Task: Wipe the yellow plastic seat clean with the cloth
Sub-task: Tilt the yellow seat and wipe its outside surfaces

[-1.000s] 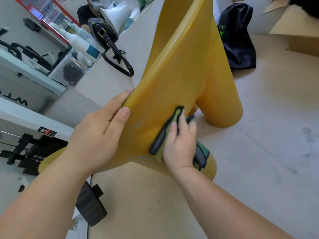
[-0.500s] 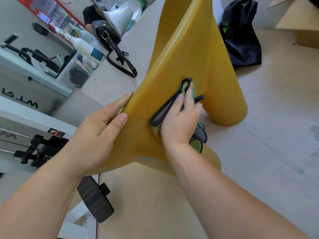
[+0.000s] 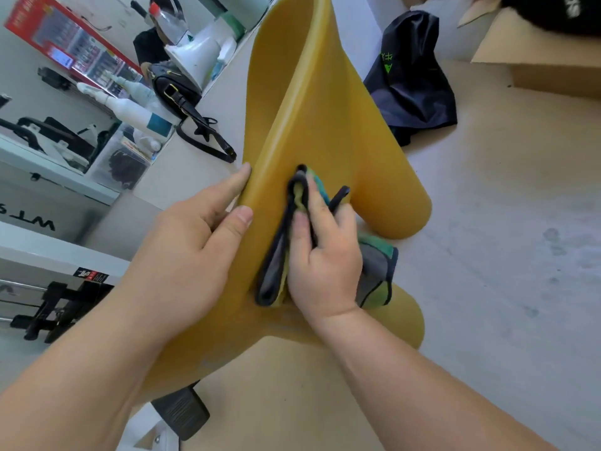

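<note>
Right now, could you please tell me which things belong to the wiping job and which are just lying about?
In use: seat, cloth, left hand, right hand.
Lying about: handbag, spray bottle, megaphone, dark bag, cardboard box.

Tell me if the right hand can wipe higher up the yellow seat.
Probably yes: the right hand holds the cloth against the seat, and the yellow surface above it lies bare.

Smooth plastic seat (image 3: 325, 125), soft cloth (image 3: 276, 268)
</note>
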`<state>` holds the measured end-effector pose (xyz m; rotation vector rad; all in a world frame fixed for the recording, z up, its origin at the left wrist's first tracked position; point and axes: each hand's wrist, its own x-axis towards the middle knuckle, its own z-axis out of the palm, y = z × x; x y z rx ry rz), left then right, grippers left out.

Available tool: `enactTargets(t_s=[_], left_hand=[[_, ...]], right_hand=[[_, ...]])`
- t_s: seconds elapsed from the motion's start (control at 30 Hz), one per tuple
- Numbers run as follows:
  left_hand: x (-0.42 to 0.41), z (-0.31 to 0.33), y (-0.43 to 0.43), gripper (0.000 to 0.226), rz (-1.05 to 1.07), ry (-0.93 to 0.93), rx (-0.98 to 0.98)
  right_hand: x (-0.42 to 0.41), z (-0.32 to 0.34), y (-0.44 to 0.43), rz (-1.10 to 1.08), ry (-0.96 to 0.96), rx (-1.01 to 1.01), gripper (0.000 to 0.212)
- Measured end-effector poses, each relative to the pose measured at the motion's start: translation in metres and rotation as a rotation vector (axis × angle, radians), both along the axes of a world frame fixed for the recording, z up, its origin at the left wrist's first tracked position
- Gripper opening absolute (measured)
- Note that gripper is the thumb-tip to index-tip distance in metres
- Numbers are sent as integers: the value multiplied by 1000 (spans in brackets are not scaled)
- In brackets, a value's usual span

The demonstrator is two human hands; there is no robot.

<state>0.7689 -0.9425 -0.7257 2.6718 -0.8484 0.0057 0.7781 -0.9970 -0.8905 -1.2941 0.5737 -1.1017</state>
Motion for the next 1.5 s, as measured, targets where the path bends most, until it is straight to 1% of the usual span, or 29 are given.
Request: enactTargets(t_s=[0.1, 0.17, 0.27, 0.33, 0.37, 0.4, 0.5, 0.57, 0.6, 0.67, 0.7, 0.8, 0.87, 0.9, 0.93, 0.97, 1.07, 1.1, 1.17, 1.2, 1.23, 1.27, 1.33, 1.37, 1.5], left_hand=[[-4, -1, -9, 46, -15, 5, 39], [-4, -2, -11, 46, -18, -4, 35], [-3, -3, -11, 45, -22, -29, 34], [-2, -4, -10, 45, -17, -35, 23], [-2, -6, -11, 45, -16, -40, 16], [-1, -6, -11, 44, -19, -50, 15], [2, -7, -10, 44, -33, -65, 9], [3, -9, -9, 49, -50, -69, -8], [3, -10, -9, 51, -51, -72, -8], [4, -11, -6, 47, -67, -91, 13], [4, -11, -5, 46, -72, -109, 35], [2, -11, -6, 46, -79, -143, 62], [3, -11, -6, 47, -79, -145, 80], [3, -11, -7, 47, -74, -147, 91], [2, -11, -7, 46, -68, -153, 99], [2, -10, -8, 46, -62, -163, 105], [-1, -8, -10, 45, -37, -184, 115], [-2, -8, -11, 45, -33, -192, 116], [-4, -8, -11, 45, -31, -217, 137], [-6, -8, -11, 45, -20, -228, 153], [-7, -9, -11, 45, -4, -234, 164], [-8, -9, -11, 45, 10, -235, 171], [-10, -10, -12, 45, 27, -219, 166], [-10, -9, -12, 45, 35, -210, 161], [-10, -7, -13, 44, 46, -184, 160]], right_hand=[[28, -57, -41, 221, 235, 223, 44], [22, -98, -44, 323, 366, 255, 47], [-1, -129, -29, 314, 449, 300, 50], [-12, -122, -18, 261, 487, 318, 42], [-17, -113, -12, 235, 495, 290, 38], [-22, -100, -5, 210, 456, 243, 37], [-44, -46, 24, 155, 214, 105, 40], [-53, -24, 40, 130, 108, 7, 45], [-54, -22, 43, 126, 89, -39, 47], [-48, -36, 39, 113, 151, -107, 46], [-45, -53, 33, 111, 221, -63, 43], [-37, -102, 10, 181, 484, 267, 37], [-33, -108, 3, 234, 576, 345, 36], [-32, -100, 1, 242, 563, 345, 37], [-32, -87, 0, 244, 506, 330, 37], [-32, -70, 1, 242, 413, 275, 38], [-45, -13, 14, 197, 74, 22, 43], [-47, -3, 17, 155, 2, -59, 45], [-41, -7, 14, 46, -60, -227, 45], [-34, -20, 10, 13, -49, -295, 44], [-28, -37, 5, 3, -14, -315, 44], [-22, -55, 0, 17, 35, -267, 44], [-13, -83, -8, 80, 131, -62, 48], [-10, -94, -10, 107, 162, 4, 49], [-14, -122, -5, 117, 309, 162, 40]])
